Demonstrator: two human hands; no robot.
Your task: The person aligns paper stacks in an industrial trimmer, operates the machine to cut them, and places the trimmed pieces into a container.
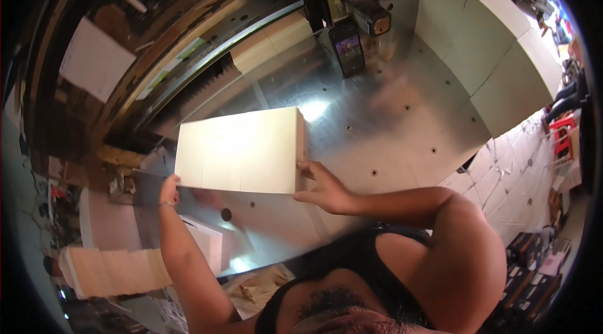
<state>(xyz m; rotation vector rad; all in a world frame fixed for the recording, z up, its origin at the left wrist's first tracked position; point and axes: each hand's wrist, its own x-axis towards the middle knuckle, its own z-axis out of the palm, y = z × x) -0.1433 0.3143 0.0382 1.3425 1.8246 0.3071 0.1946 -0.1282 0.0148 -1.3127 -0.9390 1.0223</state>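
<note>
A thick block of cream paper sheets (pixel 239 150) lies across the metal table (pixel 392 145) of what looks like a paper cutting machine, its top face bright under the light. At the block's near left corner, my left hand (pixel 169 191) grips the edge, partly hidden behind it. My right hand (pixel 326 191) holds the near right corner, with fingers against the right side and the thumb at the near edge. Faint lines run across the top face. Whether the block is lifted off the metal, I cannot tell.
Tall paper stacks (pixel 483 45) stand at the far right. A phone (pixel 347 51) leans upright near a dark block (pixel 370 15) at the back. More paper (pixel 273 42) sits under the machine's bar. Paper piles (pixel 116 273) and a white stack (pixel 207 243) lie at the near left.
</note>
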